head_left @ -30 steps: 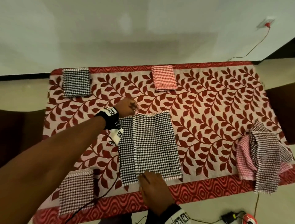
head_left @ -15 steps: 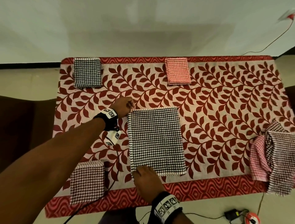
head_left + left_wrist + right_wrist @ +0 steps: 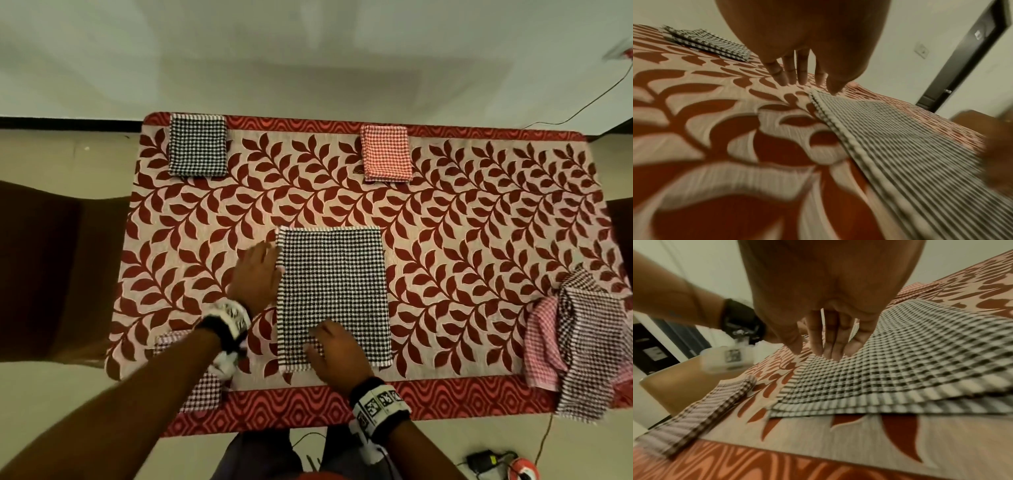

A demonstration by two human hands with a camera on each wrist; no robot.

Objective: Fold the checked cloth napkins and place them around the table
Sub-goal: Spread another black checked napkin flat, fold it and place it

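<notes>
1. The black-checked napkin (image 3: pixel 332 294), folded into a tall rectangle, is pressed flat by the right hand (image 3: pixel 337 353), whose straight fingers (image 3: pixel 830 344) rest on its near edge.
2. The left hand (image 3: pixel 258 274) is held open just left of the napkin, its fingertips (image 3: pixel 795 76) close to the far corner; contact cannot be told.
3. The next fold is probably best made by lifting the near edge and laying it squarely on the far edge, so the layers are kept aligned.
4. The bench (image 3: pixel 479 240) is covered by a leaf-patterned cloth with a red wavy border.
5. Beyond the left hand lie a folded black-checked napkin (image 3: pixel 198 145) and a red-checked one (image 3: pixel 386 152).
6. Well right of the right hand, a heap of unfolded napkins (image 3: pixel 582 346) is draped over the bench edge.
7. A pale wall and a dark door (image 3: pixel 966 53) are seen behind.
</notes>
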